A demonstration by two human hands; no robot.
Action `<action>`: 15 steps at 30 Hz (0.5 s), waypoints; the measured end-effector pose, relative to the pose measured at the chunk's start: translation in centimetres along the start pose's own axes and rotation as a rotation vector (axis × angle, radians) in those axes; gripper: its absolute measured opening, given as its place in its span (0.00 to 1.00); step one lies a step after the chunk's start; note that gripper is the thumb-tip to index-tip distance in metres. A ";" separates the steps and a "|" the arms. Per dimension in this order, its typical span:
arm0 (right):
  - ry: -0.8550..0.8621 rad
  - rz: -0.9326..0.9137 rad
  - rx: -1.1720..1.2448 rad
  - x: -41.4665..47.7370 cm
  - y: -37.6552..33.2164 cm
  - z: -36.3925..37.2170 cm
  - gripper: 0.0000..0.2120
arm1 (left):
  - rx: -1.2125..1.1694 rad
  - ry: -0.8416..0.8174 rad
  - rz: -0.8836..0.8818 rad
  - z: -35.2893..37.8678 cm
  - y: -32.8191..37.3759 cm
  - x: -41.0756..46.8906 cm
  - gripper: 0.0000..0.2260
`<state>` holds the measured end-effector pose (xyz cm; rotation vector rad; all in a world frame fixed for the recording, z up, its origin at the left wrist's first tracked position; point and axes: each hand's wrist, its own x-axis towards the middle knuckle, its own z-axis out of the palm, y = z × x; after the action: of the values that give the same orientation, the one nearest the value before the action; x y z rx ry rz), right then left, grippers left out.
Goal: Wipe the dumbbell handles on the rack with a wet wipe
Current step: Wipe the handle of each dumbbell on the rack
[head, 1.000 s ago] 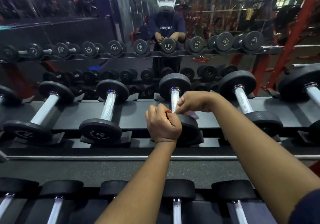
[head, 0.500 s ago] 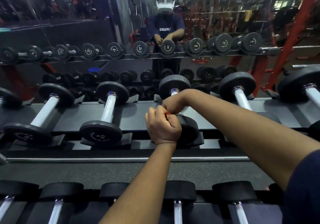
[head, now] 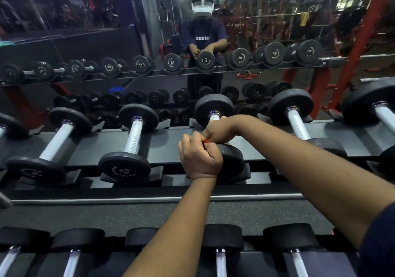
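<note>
At a gym's dumbbell rack [head: 85, 146], a person's right hand [head: 218, 130] curls round the dumbbell handle [head: 214, 116] of the fourth weight on the upper tier. It has slid up from mid-bar a second ago to just under the far head [head: 213, 106], and any wipe is hidden beneath the fingers. The left hand [head: 199, 159] is balled in a fist against the near head [head: 234, 163] (what it holds, if anything, cannot be told). Six dumbbells line the upper tier, five the lower. The left forearm [head: 181, 223] covers the lower tier's third handle; the right forearm [head: 299, 159] crosses the neighbouring dumbbell [head: 297, 122]. A mirror [head: 85, 41] behind reflects person and rack.
</note>
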<state>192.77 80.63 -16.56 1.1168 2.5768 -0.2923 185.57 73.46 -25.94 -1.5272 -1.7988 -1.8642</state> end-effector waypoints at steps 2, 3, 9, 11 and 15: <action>0.051 -0.046 0.089 -0.6 1.0 0.5 0.10 | -0.007 0.004 -0.002 0.0 0.0 0.1 0.09; 0.104 -0.073 0.105 -1.0 1.6 0.9 0.07 | -0.008 0.005 0.000 0.0 0.0 0.1 0.09; 0.521 -0.081 0.305 -2.5 4.8 4.5 0.05 | 0.004 0.010 0.001 0.0 -0.2 0.1 0.09; 0.500 0.016 0.613 -2.5 4.9 6.7 0.08 | 0.013 0.013 0.012 0.0 -0.1 0.1 0.08; 0.340 0.046 1.499 -3.0 4.2 9.5 0.06 | 0.016 0.013 0.020 -0.1 -0.1 0.2 0.08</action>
<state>199.71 78.56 -24.52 1.6418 2.3118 -2.4143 185.33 73.52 -25.85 -1.5180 -1.7825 -1.8417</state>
